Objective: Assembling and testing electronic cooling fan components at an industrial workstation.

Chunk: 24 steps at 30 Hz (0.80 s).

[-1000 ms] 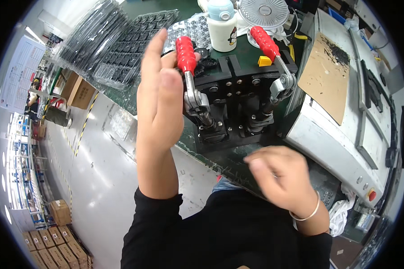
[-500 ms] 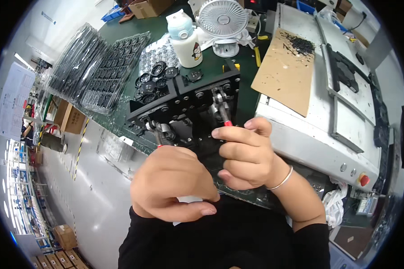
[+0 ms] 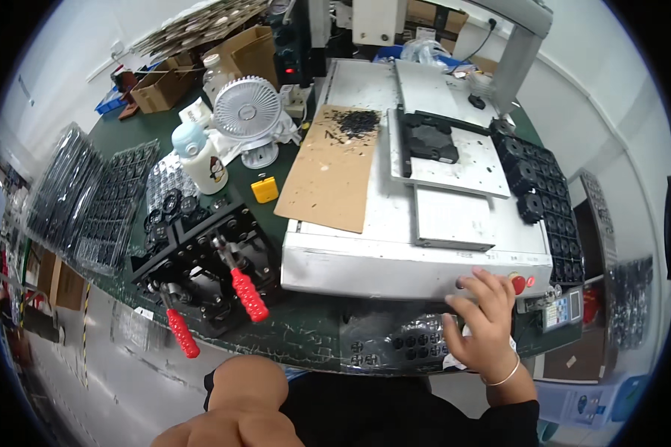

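Observation:
My right hand (image 3: 488,320) is open, fingers spread, at the right end of the white machine's front panel (image 3: 395,274). Its fingertips are close to a dark round button (image 3: 461,284) and the red stop knob (image 3: 517,283); whether they touch the button is unclear. At the lower edge, my left hand (image 3: 227,430) is bent back toward my body with its fingers hidden. To its upper left stands a black clamping fixture (image 3: 201,242) with two toggle clamps. Their red ribbed handles, one right (image 3: 250,295) and one left (image 3: 181,333), point toward me, with no hand on them.
A cardboard sheet (image 3: 328,179) with black scraps lies on the machine, left of a plate holding a black part (image 3: 430,140). Black trays (image 3: 555,201) flank the right side. A bottle (image 3: 200,160), fan (image 3: 247,112), yellow item (image 3: 265,189) and round black parts stand behind the fixture.
Both hands have left the red clamp handles. My right hand has moved right to the machine's front panel; my left has drawn back to the lower edge. The view has swung right.

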Available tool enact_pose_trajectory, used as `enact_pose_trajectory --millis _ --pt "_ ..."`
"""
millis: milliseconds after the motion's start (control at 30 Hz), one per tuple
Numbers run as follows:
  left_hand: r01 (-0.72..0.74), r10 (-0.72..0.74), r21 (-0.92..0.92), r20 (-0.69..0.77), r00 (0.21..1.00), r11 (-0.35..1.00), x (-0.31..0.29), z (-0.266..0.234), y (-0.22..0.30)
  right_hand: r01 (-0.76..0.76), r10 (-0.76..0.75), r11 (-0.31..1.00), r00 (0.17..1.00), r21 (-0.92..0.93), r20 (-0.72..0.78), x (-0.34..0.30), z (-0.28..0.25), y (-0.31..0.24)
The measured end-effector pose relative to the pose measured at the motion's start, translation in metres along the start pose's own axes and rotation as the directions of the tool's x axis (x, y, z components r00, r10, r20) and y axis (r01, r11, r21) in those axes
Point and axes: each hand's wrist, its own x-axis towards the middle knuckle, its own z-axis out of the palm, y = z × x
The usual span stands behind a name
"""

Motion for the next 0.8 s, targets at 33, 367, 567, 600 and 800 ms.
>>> enact_pose_trajectory --millis 33,367,567,600,800 --pt "0.009 -0.008 -0.033 0.019 1.0 0.999 -0.003 0.006 0.0 -0.085 0.083 0.993 0.996 -0.082 -0.017 0.002 -0.012 0.011" --pt "0.17 -0.088 -0.361 0.232 0.969 0.917 0.012 0.046 -0.024 -0.381 0.342 0.86 0.924 -0.341 -0.171 0.02 -0.033 0.129" --pt "0.325 0.04 -0.484 0.603 0.797 0.812 0.047 0.051 -0.055 -0.606 0.609 0.79 0.793 -0.096 0.0 0.048 -0.038 0.18" --pt "0.323 0.054 -0.492 0.609 0.791 0.808 0.053 0.05 -0.061 -0.61 0.611 0.786 0.791 -0.102 -0.016 0.047 -0.042 0.182" --pt "-0.15 0.224 -0.259 0.285 0.932 0.954 0.074 0.049 -0.097 -0.593 0.575 0.797 0.803 -0.113 -0.158 0.061 -0.048 0.165"
